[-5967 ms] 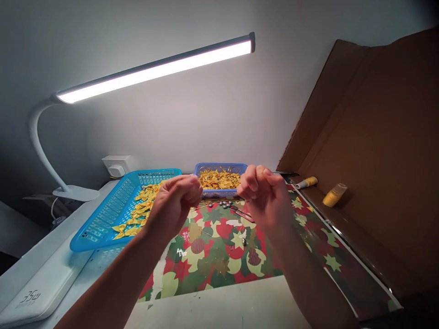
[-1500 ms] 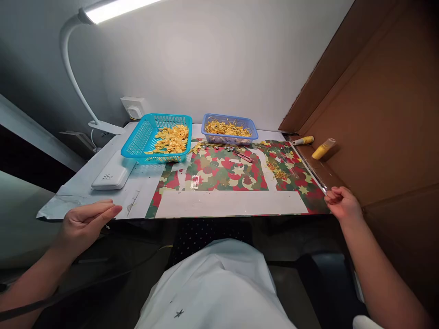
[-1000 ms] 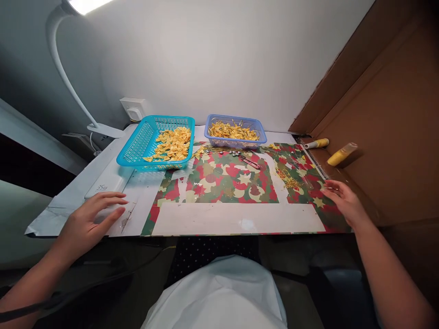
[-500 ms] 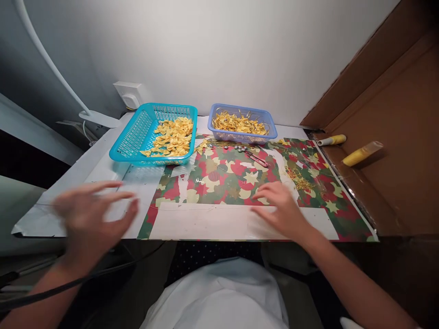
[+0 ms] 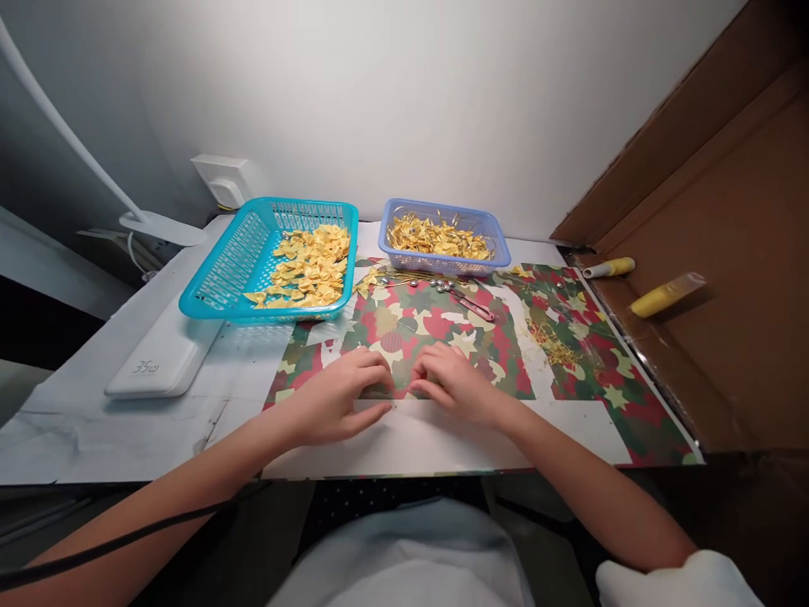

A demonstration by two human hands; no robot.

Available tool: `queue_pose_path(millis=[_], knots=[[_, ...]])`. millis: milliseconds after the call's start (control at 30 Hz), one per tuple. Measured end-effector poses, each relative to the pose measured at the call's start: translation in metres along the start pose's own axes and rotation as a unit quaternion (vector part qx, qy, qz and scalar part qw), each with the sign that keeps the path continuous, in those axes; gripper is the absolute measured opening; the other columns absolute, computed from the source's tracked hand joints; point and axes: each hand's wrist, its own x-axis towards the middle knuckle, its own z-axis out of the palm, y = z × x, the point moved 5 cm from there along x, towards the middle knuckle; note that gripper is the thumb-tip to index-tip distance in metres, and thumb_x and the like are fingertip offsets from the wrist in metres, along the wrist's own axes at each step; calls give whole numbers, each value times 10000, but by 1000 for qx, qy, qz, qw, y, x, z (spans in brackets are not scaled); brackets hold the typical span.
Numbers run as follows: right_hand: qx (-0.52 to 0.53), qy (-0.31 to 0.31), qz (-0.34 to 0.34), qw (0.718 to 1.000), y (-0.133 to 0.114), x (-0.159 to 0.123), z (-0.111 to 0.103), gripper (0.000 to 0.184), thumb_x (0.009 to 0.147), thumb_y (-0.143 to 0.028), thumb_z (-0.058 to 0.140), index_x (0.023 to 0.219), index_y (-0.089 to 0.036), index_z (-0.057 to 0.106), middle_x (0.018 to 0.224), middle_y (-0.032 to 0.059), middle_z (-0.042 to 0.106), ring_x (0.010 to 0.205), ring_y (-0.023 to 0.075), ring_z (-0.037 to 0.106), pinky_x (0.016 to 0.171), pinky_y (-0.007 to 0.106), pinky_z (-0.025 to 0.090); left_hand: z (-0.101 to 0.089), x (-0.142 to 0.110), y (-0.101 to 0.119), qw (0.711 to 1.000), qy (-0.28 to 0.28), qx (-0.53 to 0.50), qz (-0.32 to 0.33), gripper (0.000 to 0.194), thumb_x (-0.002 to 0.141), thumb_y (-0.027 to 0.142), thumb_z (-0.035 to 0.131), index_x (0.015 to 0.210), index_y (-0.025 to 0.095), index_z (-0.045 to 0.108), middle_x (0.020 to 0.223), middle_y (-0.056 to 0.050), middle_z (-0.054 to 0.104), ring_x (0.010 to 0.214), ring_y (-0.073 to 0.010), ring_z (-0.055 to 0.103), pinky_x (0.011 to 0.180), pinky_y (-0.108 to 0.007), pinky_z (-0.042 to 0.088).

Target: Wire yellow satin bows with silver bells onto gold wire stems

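My left hand [image 5: 341, 398] rests over the near edge of the camouflage-patterned sheet [image 5: 436, 324], its fingers curved and the thumb stretched apart, with nothing visible between them. Just to its right, my right hand [image 5: 450, 379] is loosely bent, a gap showing between thumb and fingers; I see nothing in it. Beyond the hands lies a tool with a pink handle [image 5: 477, 308]. Small silver balls [image 5: 441, 287] and thin gold wires [image 5: 404, 275] lie near it, with a few yellow bows [image 5: 370, 280] at their left end.
A turquoise basket [image 5: 269, 314] holding yellow bows [image 5: 316, 265] stands back left. The purple basket [image 5: 436, 263] holds bows with gold wire. A white device [image 5: 158, 362] lies left. Thread scraps [image 5: 553, 341] and yellow tubes [image 5: 663, 297] are at right, by a cardboard wall [image 5: 714, 194].
My left hand has swung from the far left to the middle, close to my right hand. My right hand has shifted left. The white device at left now shows clear of my arm.
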Motion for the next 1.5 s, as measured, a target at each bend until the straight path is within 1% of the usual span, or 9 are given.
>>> queue_pose_path(millis=[133, 233, 367, 600, 933, 1100, 1200, 1300, 1500], knots=[[129, 80, -16, 988, 13, 2, -19, 157, 942, -234, 468, 787, -207, 479, 852, 35, 548, 813, 180, 477, 729, 316, 380, 5, 24, -4, 974, -41, -206, -79, 197, 882, 333, 502, 894, 171, 613, 787, -38, 638, 727, -162, 570, 659, -269, 445], [203, 98, 12, 974, 22, 2, -20, 168, 939, -269, 477, 783, -206, 480, 823, 22, 517, 751, 160, 476, 660, 291, 377, 7, 34, -7, 964, -43, -243, -96, 313, 924, 409, 415, 818, 165, 580, 552, 48, 451, 501, -102, 419, 474, -212, 335], [321, 74, 49, 943, 26, 0, -8, 195, 931, -370, 512, 837, -199, 521, 836, 18, 537, 742, 146, 495, 645, 278, 383, 10, 37, -10, 957, -4, -266, -113, 379, 926, 441, 371, 692, 176, 506, 561, 63, 313, 495, -88, 268, 455, -219, 235], [473, -6, 62, 879, 21, 4, 22, 364, 892, -505, 537, 713, -188, 523, 717, 0, 499, 678, 141, 458, 664, 294, 386, 22, 32, -12, 937, 1, -324, -129, 353, 906, 415, 414, 641, 190, 472, 597, 35, 375, 552, -110, 315, 505, -246, 262], [686, 74, 97, 717, 33, 5, 14, 344, 858, -412, 592, 621, -188, 482, 918, 45, 504, 779, 160, 503, 754, 324, 446, 29, 29, -26, 912, 19, -381, -149, 330, 918, 373, 396, 641, 195, 419, 581, 54, 318, 529, -106, 263, 510, -267, 225], [613, 77, 102, 780, 32, 3, 18, 274, 841, -440, 641, 783, -208, 507, 1068, 54, 548, 825, 153, 540, 763, 315, 459, 28, 29, -25, 920, 19, -362, -150, 332, 917, 374, 387, 634, 201, 408, 573, 51, 325, 527, -110, 271, 511, -270, 237], [540, 18, 153, 828, 29, 1, 24, 312, 832, -468, 655, 938, -221, 495, 854, 4, 557, 663, 116, 508, 608, 258, 421, 27, 29, -24, 927, 18, -345, -145, 342, 920, 389, 388, 636, 202, 423, 565, 50, 329, 528, -112, 276, 514, -269, 245], [475, -62, 169, 861, 27, -1, 25, 376, 895, -527, 531, 744, -186, 484, 605, -53, 409, 519, 83, 336, 485, 233, 259, 27, 29, -22, 931, 15, -338, -140, 342, 926, 381, 390, 641, 198, 434, 569, 52, 344, 535, -109, 290, 523, -262, 255], [590, -25, 137, 795, 29, 3, 22, 547, 845, -488, 611, 532, -198, 270, 530, -81, 188, 498, 73, 147, 487, 277, 111, 27, 31, -17, 927, -3, -357, -117, 341, 911, 337, 417, 605, 191, 382, 588, 47, 355, 559, -101, 308, 519, -254, 239]])
